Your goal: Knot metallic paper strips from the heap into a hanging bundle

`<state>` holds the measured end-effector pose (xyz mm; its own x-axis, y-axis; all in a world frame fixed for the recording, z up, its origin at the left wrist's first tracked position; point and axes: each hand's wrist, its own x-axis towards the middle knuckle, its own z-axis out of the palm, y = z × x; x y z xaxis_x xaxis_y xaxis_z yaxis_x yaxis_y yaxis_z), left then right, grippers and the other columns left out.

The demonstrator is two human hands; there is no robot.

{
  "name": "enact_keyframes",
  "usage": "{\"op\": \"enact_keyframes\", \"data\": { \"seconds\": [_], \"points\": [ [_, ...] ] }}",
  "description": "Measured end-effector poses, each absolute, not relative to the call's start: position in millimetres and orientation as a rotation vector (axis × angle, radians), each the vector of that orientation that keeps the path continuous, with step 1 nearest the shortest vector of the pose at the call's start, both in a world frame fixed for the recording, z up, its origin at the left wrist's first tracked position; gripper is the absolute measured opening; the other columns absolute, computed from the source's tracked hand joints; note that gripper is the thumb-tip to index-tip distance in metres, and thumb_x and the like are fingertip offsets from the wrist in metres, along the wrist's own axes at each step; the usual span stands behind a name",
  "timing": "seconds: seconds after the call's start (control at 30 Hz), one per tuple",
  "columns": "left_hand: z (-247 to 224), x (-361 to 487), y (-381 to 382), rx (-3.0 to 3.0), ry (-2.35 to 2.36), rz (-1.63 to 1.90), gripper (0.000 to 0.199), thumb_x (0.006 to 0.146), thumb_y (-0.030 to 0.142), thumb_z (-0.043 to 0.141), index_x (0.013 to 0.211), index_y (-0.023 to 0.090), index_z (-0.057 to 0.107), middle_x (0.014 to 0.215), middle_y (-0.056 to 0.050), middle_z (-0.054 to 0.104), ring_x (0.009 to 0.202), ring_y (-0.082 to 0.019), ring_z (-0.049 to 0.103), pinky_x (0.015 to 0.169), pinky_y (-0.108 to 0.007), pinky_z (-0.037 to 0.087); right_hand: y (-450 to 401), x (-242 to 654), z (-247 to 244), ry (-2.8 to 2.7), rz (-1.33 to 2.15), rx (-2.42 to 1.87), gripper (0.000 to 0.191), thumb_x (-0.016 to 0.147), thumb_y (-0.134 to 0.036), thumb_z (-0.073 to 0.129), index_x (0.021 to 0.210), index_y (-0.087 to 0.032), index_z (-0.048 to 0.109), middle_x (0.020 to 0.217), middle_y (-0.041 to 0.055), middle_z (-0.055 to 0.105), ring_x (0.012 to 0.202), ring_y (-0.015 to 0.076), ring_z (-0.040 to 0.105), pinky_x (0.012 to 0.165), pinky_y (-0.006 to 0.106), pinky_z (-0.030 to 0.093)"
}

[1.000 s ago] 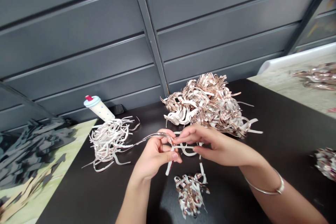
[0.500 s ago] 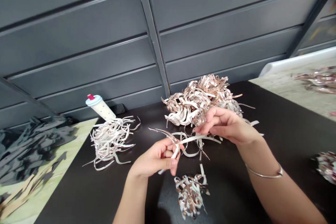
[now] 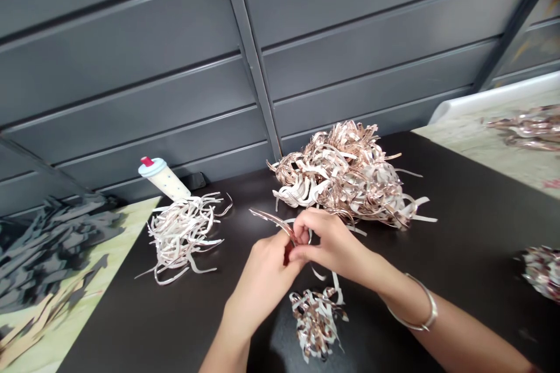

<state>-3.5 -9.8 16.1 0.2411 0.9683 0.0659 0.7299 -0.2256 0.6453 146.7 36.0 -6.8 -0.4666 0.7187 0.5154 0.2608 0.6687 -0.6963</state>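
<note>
My left hand (image 3: 268, 268) is closed around shiny rose-gold and white strips (image 3: 273, 218), whose ends stick out to the upper left. Against it, my right hand (image 3: 326, 242) pinches the same strips with thumb and fingers; the exact grip is hidden between the hands. Just below lies a small heap of curled strips (image 3: 315, 323). Behind the hands sits a large tangled pile of rose-gold and white strips (image 3: 350, 169). To the left spreads a loose heap of mostly white strips (image 3: 186, 233).
A cream cup with a blue lid (image 3: 165, 178) leans at the back left, by the grey panelled wall (image 3: 175, 81). Dark grey scraps (image 3: 56, 250) cover the left surface. More shiny strips lie at the right, one bunch (image 3: 542, 273) on the black table (image 3: 472, 198).
My right hand has come down and left from near the large pile to meet my left hand. My left hand has turned so its back shows, still holding the strips.
</note>
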Motion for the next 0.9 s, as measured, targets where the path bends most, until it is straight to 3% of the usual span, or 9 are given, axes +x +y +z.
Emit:
{"op": "enact_keyframes", "data": {
  "seconds": [0.13, 0.27, 0.43, 0.53, 0.7, 0.8, 0.9],
  "points": [
    [16.1, -5.9, -9.2, 2.008, 1.495, 0.630, 0.015, 0.088, 0.026, 0.049, 0.076, 0.019, 0.054, 0.059, 0.005, 0.049, 0.054, -0.011, 0.045, 0.052, -0.022, 0.030, 44.0, 152.9, -9.3, -1.970, 0.904, -0.770, 0.020, 0.071, -0.006, 0.071, 0.065, -0.018, 0.055, 0.064, -0.0046, 0.058, 0.063, 0.0107, 0.055, 0.060, 0.022, 0.043],
    [14.1, -9.2, -5.6, 1.907, 1.421, 0.668, 0.029, 0.091, 0.034, 0.046, 0.067, 0.018, 0.050, 0.048, 0.007, 0.041, 0.045, -0.008, 0.038, 0.047, -0.022, 0.025, 50.8, 162.7, -7.7, -1.923, 1.068, -0.741, 0.014, 0.074, -0.012, 0.069, 0.073, -0.019, 0.058, 0.065, -0.0047, 0.057, 0.060, 0.0103, 0.054, 0.059, 0.023, 0.044],
    [14.2, -15.6, -1.2, 1.801, 1.382, 0.628, 0.026, 0.091, 0.036, 0.045, 0.074, 0.018, 0.053, 0.044, 0.009, 0.040, 0.038, -0.007, 0.035, 0.044, -0.020, 0.026, 56.0, 167.6, -6.4, -1.837, 0.884, -0.572, 0.024, 0.072, -0.011, 0.070, 0.085, -0.022, 0.054, 0.093, 0.0023, 0.055, 0.092, 0.0177, 0.055, 0.079, 0.030, 0.046],
    [14.8, -18.4, -0.3, 1.795, 1.285, 0.550, 0.023, 0.092, 0.032, 0.044, 0.079, 0.018, 0.055, 0.051, 0.006, 0.051, 0.043, -0.008, 0.048, 0.050, -0.019, 0.036, 52.8, 167.7, -6.3, -1.812, 0.912, -0.466, 0.027, 0.075, -0.007, 0.066, 0.090, -0.023, 0.051, 0.097, 0.0020, 0.057, 0.096, 0.0174, 0.057, 0.085, 0.032, 0.047],
    [11.6, -13.6, -2.9, 1.920, 1.285, 0.648, 0.011, 0.085, 0.015, 0.049, 0.088, 0.018, 0.060, 0.083, -0.001, 0.068, 0.077, -0.015, 0.064, 0.071, -0.022, 0.046, 38.5, 160.3, -6.8, -1.965, 0.684, -0.433, 0.026, 0.083, -0.001, 0.053, 0.098, -0.022, 0.053, 0.099, 0.0042, 0.061, 0.096, 0.0169, 0.058, 0.085, 0.033, 0.048],
    [9.8, -10.2, -4.4, 1.815, 1.295, 0.626, 0.015, 0.086, 0.016, 0.048, 0.095, 0.017, 0.060, 0.071, 0.002, 0.068, 0.065, -0.014, 0.066, 0.065, -0.022, 0.049, 32.7, 154.4, -7.9, -2.022, 0.548, -0.378, 0.027, 0.085, 0.000, 0.048, 0.102, -0.021, 0.053, 0.099, 0.0065, 0.062, 0.100, 0.0190, 0.057, 0.087, 0.037, 0.049],
    [9.5, -9.8, -3.4, 1.910, 1.337, 0.572, 0.020, 0.087, 0.020, 0.047, 0.074, 0.016, 0.063, 0.065, 0.001, 0.067, 0.061, -0.014, 0.065, 0.064, -0.023, 0.047, 30.8, 152.4, -8.6, -2.051, 0.532, -0.393, 0.027, 0.085, -0.001, 0.048, 0.103, -0.021, 0.053, 0.098, 0.0069, 0.063, 0.101, 0.0203, 0.057, 0.088, 0.039, 0.051]
  ]
}}
